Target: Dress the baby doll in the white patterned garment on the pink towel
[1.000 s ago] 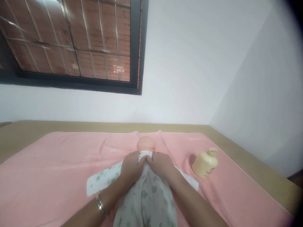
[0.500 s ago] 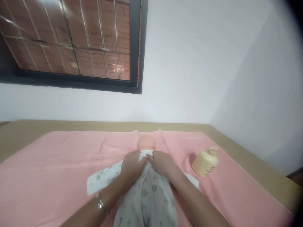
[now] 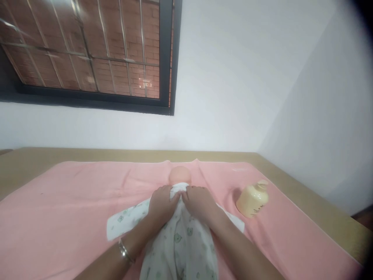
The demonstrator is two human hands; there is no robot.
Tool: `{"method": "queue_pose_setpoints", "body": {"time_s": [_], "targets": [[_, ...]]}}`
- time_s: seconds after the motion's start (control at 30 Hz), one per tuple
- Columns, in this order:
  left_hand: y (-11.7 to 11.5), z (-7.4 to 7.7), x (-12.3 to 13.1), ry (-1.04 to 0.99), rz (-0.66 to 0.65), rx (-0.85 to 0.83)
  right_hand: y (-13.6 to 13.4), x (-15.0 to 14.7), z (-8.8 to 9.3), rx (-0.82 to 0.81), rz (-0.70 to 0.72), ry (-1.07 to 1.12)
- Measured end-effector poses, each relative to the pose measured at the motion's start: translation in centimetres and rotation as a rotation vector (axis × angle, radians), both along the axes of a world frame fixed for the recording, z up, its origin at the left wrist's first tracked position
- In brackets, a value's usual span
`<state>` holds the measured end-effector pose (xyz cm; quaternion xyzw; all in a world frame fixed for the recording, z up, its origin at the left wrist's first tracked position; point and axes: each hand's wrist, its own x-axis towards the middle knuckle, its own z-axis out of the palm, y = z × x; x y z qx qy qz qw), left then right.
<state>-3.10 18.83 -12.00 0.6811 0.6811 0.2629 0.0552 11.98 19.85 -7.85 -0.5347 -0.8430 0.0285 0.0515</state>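
A baby doll [image 3: 180, 175] lies on a pink cloth [image 3: 72, 202]; only the smooth round of its head shows past my hands. Its white baby outfit [image 3: 179, 241], printed with small green figures, runs down toward me with both sleeves spread to the sides. My left hand [image 3: 163, 202] grips the outfit near the neck from the left. Opposite it, my right hand [image 3: 201, 200] grips the same fabric, the two thumbs almost meeting in the middle. The cloth is bunched between them, and the fingertips are partly hidden.
To the right, a cream pump bottle [image 3: 253, 200] stands on the pink cloth. The tan tabletop [image 3: 215, 156] borders the cloth. Behind it rises a white wall [image 3: 227, 97] with a dark-framed barred window [image 3: 166, 70] at the upper left.
The right hand has shifted very slightly left, and the fabric at the neck is drawn up a touch. Everything else looks the same.
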Motion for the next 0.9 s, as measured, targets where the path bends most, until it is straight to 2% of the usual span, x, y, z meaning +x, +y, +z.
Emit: {"method": "queue_pose_setpoints", "body": {"time_s": [0.1,0.3,0.5,0.73,0.9], "targets": [[-0.04,0.04,-0.03,0.006,-0.012,-0.005,-0.33,-0.17,0.13,0.026,0.024,0.011],[-0.19,0.12,0.1,-0.001,-0.01,0.016,0.65,0.08,-0.19,-0.086,-0.057,0.057],[-0.2,0.23,0.06,-0.007,-0.011,0.01,0.22,0.03,-0.49,0.041,0.062,-0.059],[-0.13,0.39,0.19,0.022,-0.001,0.006,0.33,0.21,0.1,-0.071,-0.026,0.037],[-0.12,0.47,0.14,-0.015,-0.005,-0.007,0.07,0.11,-0.05,-0.006,0.022,0.025]]}}
